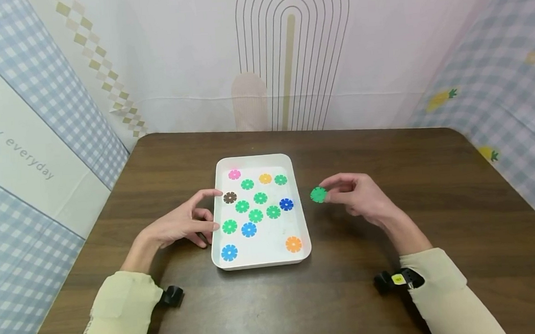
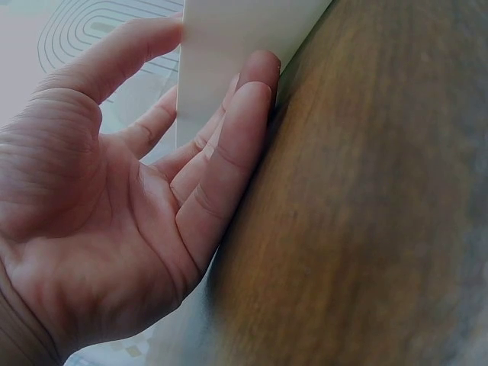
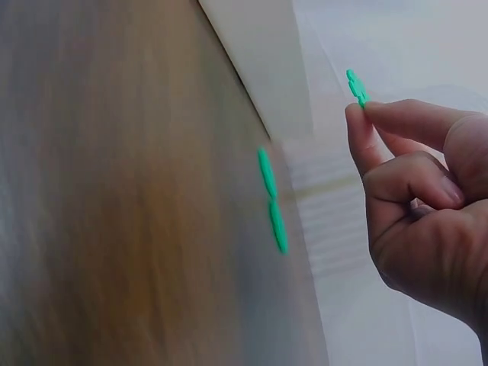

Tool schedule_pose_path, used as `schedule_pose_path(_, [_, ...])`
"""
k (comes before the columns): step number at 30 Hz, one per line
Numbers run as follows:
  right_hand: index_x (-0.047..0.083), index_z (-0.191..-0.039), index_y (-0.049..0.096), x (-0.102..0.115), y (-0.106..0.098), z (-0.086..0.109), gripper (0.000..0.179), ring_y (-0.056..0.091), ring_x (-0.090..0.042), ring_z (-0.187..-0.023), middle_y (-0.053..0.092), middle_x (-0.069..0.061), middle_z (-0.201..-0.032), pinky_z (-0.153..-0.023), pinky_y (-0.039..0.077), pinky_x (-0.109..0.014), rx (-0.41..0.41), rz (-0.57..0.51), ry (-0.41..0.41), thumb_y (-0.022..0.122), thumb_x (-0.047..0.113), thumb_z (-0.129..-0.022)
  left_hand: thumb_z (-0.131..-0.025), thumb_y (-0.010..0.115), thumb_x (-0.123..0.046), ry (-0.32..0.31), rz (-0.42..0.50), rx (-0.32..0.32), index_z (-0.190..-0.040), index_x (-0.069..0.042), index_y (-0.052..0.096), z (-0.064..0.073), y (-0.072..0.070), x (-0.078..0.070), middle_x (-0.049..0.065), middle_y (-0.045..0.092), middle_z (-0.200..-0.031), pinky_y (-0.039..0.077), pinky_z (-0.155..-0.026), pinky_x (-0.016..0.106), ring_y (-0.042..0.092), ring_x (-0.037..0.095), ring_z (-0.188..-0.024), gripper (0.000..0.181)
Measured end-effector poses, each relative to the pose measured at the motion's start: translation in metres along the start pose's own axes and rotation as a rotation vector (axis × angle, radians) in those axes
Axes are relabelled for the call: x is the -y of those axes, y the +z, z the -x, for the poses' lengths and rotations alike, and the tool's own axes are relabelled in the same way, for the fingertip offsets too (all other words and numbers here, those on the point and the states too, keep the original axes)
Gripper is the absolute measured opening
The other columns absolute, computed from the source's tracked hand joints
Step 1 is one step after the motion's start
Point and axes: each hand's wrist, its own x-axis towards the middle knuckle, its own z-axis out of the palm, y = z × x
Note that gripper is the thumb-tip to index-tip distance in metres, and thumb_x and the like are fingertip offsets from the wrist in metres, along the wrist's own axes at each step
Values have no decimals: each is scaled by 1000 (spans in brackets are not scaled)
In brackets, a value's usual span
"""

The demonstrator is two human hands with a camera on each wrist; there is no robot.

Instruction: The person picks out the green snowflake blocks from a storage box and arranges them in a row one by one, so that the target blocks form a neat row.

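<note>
A white tray holds several flower-shaped discs, such as a pink disc, a brown disc and an orange disc. At its left side, my left hand touches the rim with thumb and forefinger; in the left wrist view, other fingers lie along the outer wall. Right of the tray, my right hand pinches a green flower disc between thumb and fingertips. Edge-on in the right wrist view, more green shows low against the brown tabletop; whether one piece or two, I cannot tell.
The tray stands on a dark brown wooden table. A white patterned cloth hangs behind it, with blue checked cloth at the sides. Black wrist devices sit at both cuffs.
</note>
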Motion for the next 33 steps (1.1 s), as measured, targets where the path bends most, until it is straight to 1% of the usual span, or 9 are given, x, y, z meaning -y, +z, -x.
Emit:
schedule_pose_path(5, [0, -129, 67, -11, -23, 0, 38, 35, -9, -50, 78, -2, -91, -45, 28, -24, -32, -52, -2, 79, 9, -94, -97, 76, -14, -4, 1, -4, -161, -20, 24, -1, 0, 1, 11, 64, -93, 64, -68, 41, 69, 25, -77, 83])
schedule_pose_path(11, [4, -129, 66, -27, -40, -4, 33, 32, -8, -49, 77, -1, -90, -46, 27, -25, -36, -35, 20, 75, 8, -97, -97, 76, -15, -4, -6, -1, -162, -20, 24, 0, -1, 2, 11, 64, -93, 64, -68, 41, 69, 25, -77, 83])
schedule_pose_path(16, [5, -130, 66, -36, -47, -7, 31, 35, -8, -50, 75, -2, -91, -46, 29, -24, -37, 0, 31, 71, 9, -100, -97, 76, -15, 1, -18, 1, -162, -21, 23, 0, 0, 0, 12, 64, -93, 64, -68, 41, 69, 25, -77, 83])
schedule_pose_path(24, [-1, -137, 61, -42, -55, -7, 37, 34, -8, -50, 75, -1, -94, -46, 30, -25, -52, 52, 63, 68, 8, -101, -98, 76, -15, -5, -12, 1, -161, -19, 23, 0, 0, -1, 11, 64, -94, 64, -68, 42, 69, 25, -77, 82])
schedule_pose_path(33, [-1, -137, 61, -44, -57, -8, 38, 34, -8, -50, 73, -8, -98, -46, 32, -25, -31, 124, 82, 68, 8, -101, -97, 76, -12, -12, 1, 7, -161, -20, 23, 1, 0, -2, 11, 64, -95, 64, -69, 42, 69, 25, -78, 84])
